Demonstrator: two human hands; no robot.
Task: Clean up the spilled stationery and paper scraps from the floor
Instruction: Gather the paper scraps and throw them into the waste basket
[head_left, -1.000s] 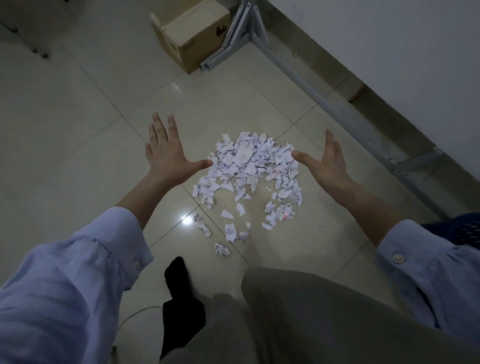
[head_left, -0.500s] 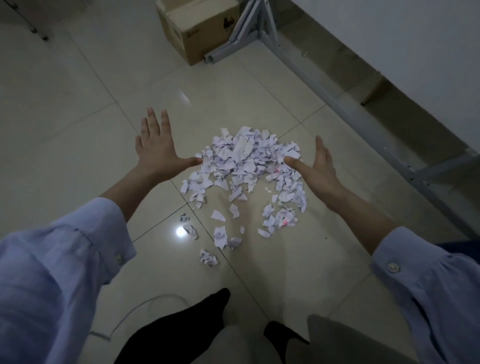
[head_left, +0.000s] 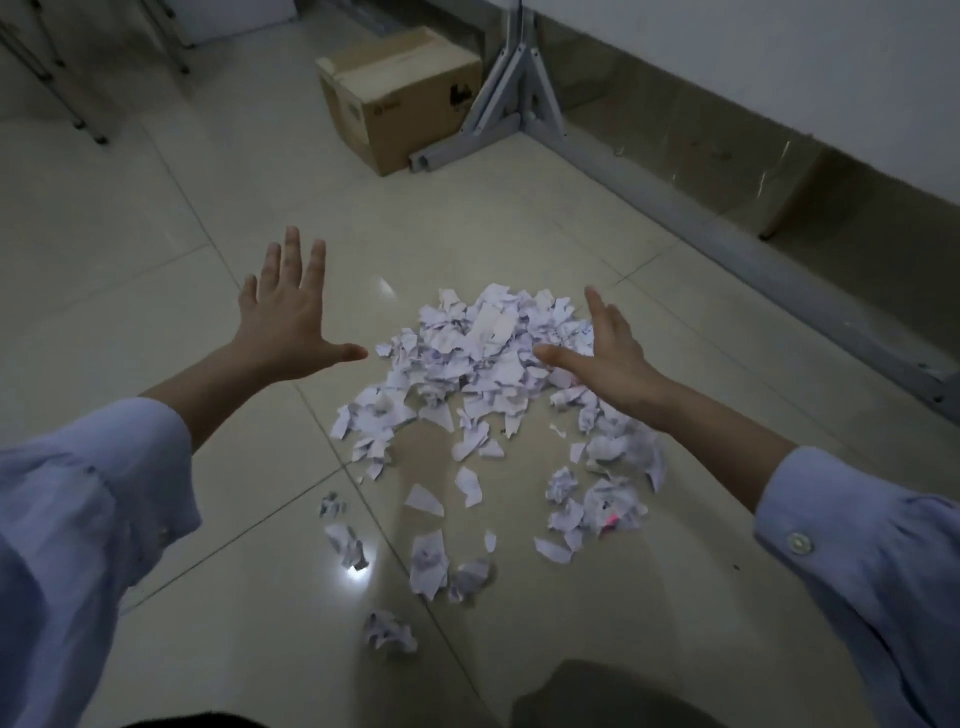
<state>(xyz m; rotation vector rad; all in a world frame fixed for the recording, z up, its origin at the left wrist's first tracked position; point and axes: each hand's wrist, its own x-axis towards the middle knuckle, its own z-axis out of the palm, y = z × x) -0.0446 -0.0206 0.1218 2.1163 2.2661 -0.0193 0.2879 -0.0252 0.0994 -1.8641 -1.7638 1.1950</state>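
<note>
A heap of torn white paper scraps (head_left: 483, 353) lies on the pale tiled floor (head_left: 156, 249), with looser scraps (head_left: 428, 564) trailing toward me and a small pink fleck (head_left: 612, 518) among those at the right. My left hand (head_left: 288, 317) hovers just left of the heap, fingers straight and spread, thumb pointing at the paper. My right hand (head_left: 605, 353) is at the heap's right edge, fingers straight, thumb reaching over the scraps. Neither hand holds anything. Both arms wear light blue sleeves.
A cardboard box (head_left: 400, 96) stands on the floor beyond the heap. Beside it a grey metal frame (head_left: 519, 109) runs along the wall (head_left: 779, 67) to the right. Thin metal legs (head_left: 62, 98) stand at the far left. My knee (head_left: 597, 696) shows at the bottom.
The view has tilted up and away from my legs, so more of the box and far floor show. Both hands stay open on either side of the heap, the right one nearer the paper.
</note>
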